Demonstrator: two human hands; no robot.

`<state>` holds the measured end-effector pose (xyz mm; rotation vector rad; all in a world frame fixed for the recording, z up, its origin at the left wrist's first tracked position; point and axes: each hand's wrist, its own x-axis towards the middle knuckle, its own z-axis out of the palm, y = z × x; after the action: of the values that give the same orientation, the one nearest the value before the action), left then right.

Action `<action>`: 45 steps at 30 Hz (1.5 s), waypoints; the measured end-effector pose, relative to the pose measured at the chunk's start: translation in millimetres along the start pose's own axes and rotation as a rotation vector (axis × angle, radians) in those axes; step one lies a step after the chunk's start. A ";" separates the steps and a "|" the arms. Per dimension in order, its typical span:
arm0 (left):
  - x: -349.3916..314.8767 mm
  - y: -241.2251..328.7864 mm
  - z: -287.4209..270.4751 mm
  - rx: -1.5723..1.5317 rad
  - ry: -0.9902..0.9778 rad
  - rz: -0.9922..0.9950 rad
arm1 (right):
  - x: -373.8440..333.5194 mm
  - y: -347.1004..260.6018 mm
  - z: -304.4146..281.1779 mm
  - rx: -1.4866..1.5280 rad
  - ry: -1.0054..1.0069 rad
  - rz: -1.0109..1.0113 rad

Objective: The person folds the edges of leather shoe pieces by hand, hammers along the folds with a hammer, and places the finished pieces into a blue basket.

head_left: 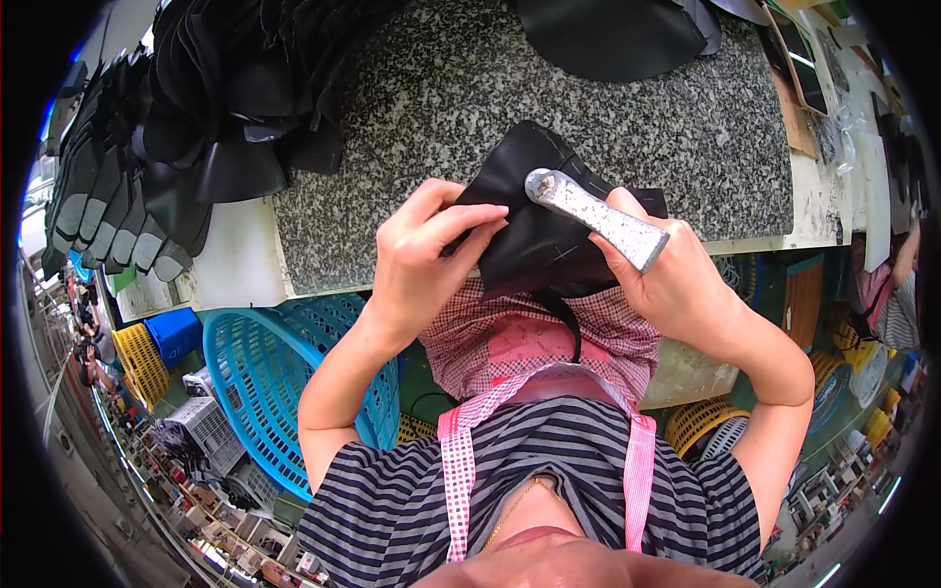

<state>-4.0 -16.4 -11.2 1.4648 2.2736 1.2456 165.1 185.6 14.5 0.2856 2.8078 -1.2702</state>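
Observation:
A black leather-like piece [529, 260], with small pale marks on it, is held up at the near edge of the speckled stone slab [431, 108]. My left hand [421, 255] pinches the left edge of this piece between thumb and fingers. On the right, my right hand [676, 279] is closed around a worn silver cobbler's hammer [593, 214]. Its round face lies over the black piece and its flared end points toward me. The hammer's handle is hidden, and whether my right fingers also grip the piece cannot be seen.
Stacked black pieces [245, 88] cover the slab's left, some with grey ends [108, 220] hanging over the edge. Another black sheet [618, 39] lies at the back. Below stand a large blue basket [230, 392] and a yellow basket [701, 421]. A person [897, 304] is at the far right.

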 end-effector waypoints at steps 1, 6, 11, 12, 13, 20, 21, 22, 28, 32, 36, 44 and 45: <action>2.0 -1.7 -1.6 -0.022 -0.023 -0.031 | -0.6 0.8 0.4 -0.001 -0.001 -0.001; 7.5 5.9 -5.2 -0.020 -0.050 -0.147 | -2.9 1.4 -2.0 -0.016 -0.010 0.038; 8.5 4.8 -6.5 0.006 -0.081 -0.175 | 6.0 -5.4 -14.2 0.003 -0.015 -0.004; 7.9 3.9 -6.1 -0.007 -0.088 -0.175 | 7.9 -9.0 -18.8 -0.007 0.031 -0.056; 8.1 4.5 -6.0 -0.008 -0.087 -0.177 | 10.3 -13.3 -24.6 -0.018 0.074 -0.110; 8.1 6.5 -6.1 0.006 -0.080 -0.157 | 8.4 -13.2 -19.4 -0.083 -0.168 -0.030; 7.2 6.3 -6.3 0.013 -0.090 -0.162 | 9.5 -12.7 -19.4 -0.057 -0.070 -0.050; 7.0 6.4 -6.4 0.012 -0.089 -0.164 | 10.2 -12.6 -19.1 -0.030 0.028 -0.070; 9.4 5.9 -5.0 0.008 -0.068 -0.138 | 5.0 -11.5 -6.1 -0.143 -0.124 -0.078; 6.2 7.3 -3.7 0.046 -0.050 -0.137 | 11.7 -13.9 -22.4 0.005 0.096 0.013; 7.1 12.0 3.2 0.005 -0.047 -0.161 | 1.4 -8.6 -22.0 -0.089 -0.011 0.077; 22.6 40.9 55.2 -0.032 0.084 -0.121 | -18.0 0.6 -54.1 -0.131 0.453 0.063; 28.9 46.7 68.0 -0.039 0.093 -0.123 | -27.4 3.9 -47.6 -0.136 0.473 0.003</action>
<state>49.4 53.0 -13.0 1.2575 2.3440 1.3398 194.4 219.7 46.3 0.6617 3.2569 -1.1260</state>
